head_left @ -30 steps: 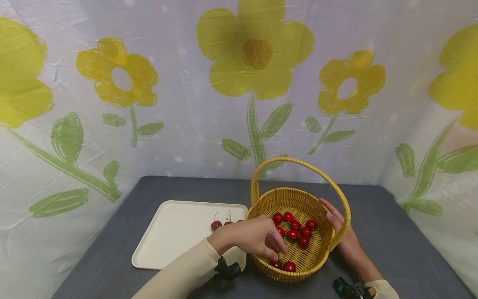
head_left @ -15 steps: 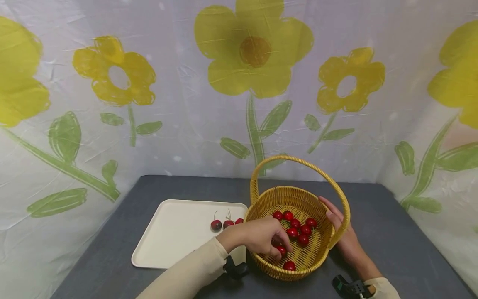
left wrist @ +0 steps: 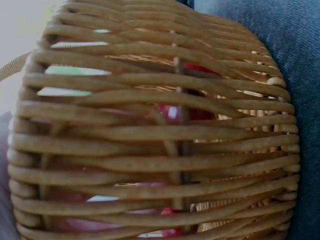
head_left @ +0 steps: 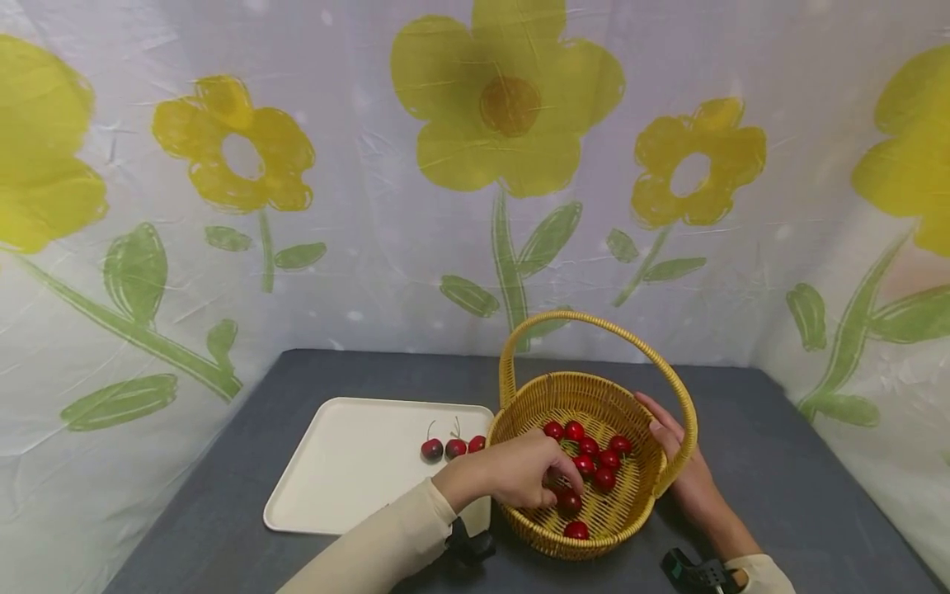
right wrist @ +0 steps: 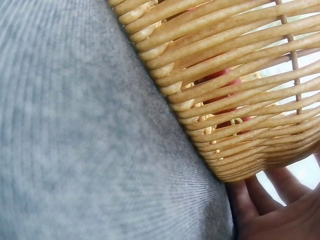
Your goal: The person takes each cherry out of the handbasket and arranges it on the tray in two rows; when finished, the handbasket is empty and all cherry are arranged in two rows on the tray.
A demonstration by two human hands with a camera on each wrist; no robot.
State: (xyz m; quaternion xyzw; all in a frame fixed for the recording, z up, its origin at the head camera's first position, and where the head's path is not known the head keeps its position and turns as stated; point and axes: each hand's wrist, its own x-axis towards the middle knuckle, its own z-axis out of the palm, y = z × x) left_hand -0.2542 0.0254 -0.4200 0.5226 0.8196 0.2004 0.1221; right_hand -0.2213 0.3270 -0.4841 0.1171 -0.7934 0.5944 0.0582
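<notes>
Wicker basket, cherries inside; more on white tray.

Right grip partly hidden behind basket handle.

1. Head view: soft, even, muted light; small glints on the cherries; faint shadow beside the wicker basket, toward the tabletop's near edge.
2. Left wrist view: dim, soft-focused; upper left washed out.
3. Right wrist view: brighter; white glare through the weave.

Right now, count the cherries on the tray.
3 visible, on the right half of the tray: left cherry, middle cherry, right cherry. The left hand or basket may hide more.
</notes>
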